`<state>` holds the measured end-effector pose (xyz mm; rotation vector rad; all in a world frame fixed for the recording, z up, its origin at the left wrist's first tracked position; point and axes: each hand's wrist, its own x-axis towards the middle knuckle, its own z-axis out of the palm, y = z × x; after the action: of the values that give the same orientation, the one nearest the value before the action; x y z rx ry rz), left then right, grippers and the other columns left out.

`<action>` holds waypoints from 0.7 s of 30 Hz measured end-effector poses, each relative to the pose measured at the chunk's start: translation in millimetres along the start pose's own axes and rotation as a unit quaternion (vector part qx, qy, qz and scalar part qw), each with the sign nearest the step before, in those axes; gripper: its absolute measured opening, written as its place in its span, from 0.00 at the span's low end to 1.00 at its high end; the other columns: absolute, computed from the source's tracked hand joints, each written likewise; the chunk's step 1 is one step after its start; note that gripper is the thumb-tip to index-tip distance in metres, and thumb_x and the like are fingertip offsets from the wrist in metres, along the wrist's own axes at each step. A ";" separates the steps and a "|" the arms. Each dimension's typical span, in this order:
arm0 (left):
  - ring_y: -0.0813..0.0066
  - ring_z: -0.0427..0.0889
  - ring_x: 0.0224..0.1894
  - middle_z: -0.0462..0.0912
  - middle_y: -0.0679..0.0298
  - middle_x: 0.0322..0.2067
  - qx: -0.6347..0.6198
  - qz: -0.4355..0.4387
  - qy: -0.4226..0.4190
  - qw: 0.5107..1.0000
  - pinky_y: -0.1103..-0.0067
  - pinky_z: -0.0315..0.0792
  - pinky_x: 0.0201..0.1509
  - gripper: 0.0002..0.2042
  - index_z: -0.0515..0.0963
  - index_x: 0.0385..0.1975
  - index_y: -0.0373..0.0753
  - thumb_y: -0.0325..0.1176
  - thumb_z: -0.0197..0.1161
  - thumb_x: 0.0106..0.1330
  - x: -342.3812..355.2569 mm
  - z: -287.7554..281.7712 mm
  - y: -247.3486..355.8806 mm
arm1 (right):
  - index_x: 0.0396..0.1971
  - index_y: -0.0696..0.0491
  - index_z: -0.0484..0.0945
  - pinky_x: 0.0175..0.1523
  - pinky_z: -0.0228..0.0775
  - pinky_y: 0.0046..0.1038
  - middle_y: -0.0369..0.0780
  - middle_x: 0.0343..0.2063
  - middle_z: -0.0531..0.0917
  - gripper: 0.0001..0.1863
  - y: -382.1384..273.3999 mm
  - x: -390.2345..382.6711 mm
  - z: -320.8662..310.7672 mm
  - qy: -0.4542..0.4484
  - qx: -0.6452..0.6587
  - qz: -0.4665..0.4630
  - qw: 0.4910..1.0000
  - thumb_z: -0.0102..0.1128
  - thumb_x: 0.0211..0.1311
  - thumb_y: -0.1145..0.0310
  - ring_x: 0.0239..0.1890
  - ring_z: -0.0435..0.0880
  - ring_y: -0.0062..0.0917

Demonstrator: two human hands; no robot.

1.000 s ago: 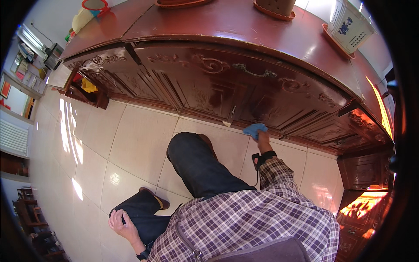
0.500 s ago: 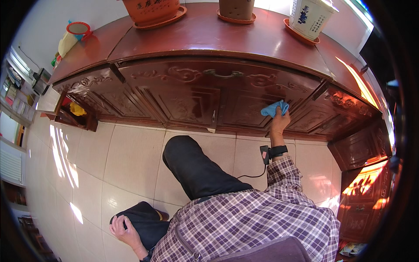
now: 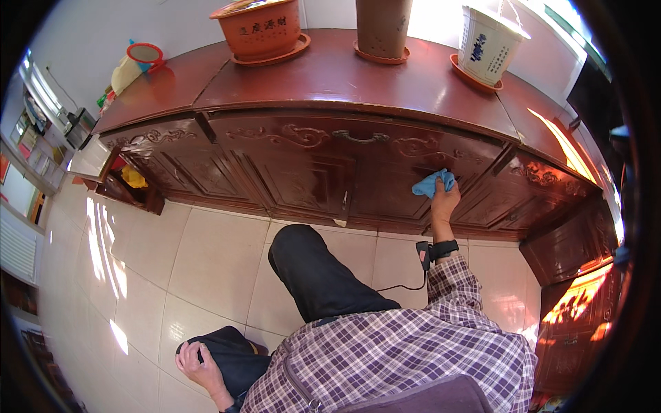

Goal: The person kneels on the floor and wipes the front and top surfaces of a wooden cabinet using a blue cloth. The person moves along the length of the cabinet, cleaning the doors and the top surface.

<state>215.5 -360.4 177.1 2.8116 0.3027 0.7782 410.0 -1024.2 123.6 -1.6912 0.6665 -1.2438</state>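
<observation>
Blue cloth [image 3: 433, 183] pressed by right hand [image 3: 445, 204] against carved cabinet front [image 3: 310, 165].

Your blue cloth [image 3: 432, 184] is crumpled and pressed flat against the carved front of the dark red wooden cabinet [image 3: 330, 162], near its right side.

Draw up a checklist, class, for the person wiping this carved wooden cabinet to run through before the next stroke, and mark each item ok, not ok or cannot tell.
1. Blue cloth pressed against the cabinet front: ok.
2. Right hand gripping the cloth: ok.
3. Left hand braced on the knee: ok.
4. Three flower pots, such as the orange pot, standing back from the cabinet's top edge: ok.
5. Wrist cable clear of the cloth: ok.
6. Cloth clean or damp: cannot tell.
</observation>
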 end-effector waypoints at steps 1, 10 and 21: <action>0.60 0.80 0.54 0.86 0.64 0.39 0.001 0.001 0.001 1.000 0.60 0.59 0.69 0.03 0.82 0.33 0.38 0.27 0.65 0.61 -1.2 -1.2 -0.1 | 0.39 0.60 0.80 0.45 0.75 0.32 0.42 0.30 0.85 0.08 -4.9 -1.9 2.3 -0.004 0.069 0.003 0.998 0.64 0.63 0.73 0.34 0.83 0.28; 0.61 0.80 0.52 0.85 0.65 0.38 -0.002 -0.011 0.014 1.000 0.60 0.60 0.68 0.02 0.82 0.31 0.39 0.27 0.64 0.60 -4.2 -5.0 -1.6 | 0.28 0.60 0.77 0.37 0.72 0.31 0.42 0.22 0.81 0.10 -33.2 -68.5 108.2 -0.067 0.021 0.013 0.997 0.68 0.58 0.71 0.26 0.76 0.24; 0.61 0.80 0.52 0.86 0.64 0.38 -0.016 -0.010 0.021 1.000 0.59 0.60 0.68 0.02 0.82 0.31 0.39 0.27 0.64 0.61 -8.9 -11.0 -6.1 | 0.40 0.59 0.82 0.46 0.77 0.47 0.54 0.37 0.85 0.19 15.1 -104.1 119.8 -0.179 -0.206 0.012 0.962 0.68 0.56 0.60 0.42 0.84 0.52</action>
<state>201.4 -355.1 180.5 2.7614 0.3211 0.8323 487.1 -903.4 53.8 -2.1741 0.7529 -0.7786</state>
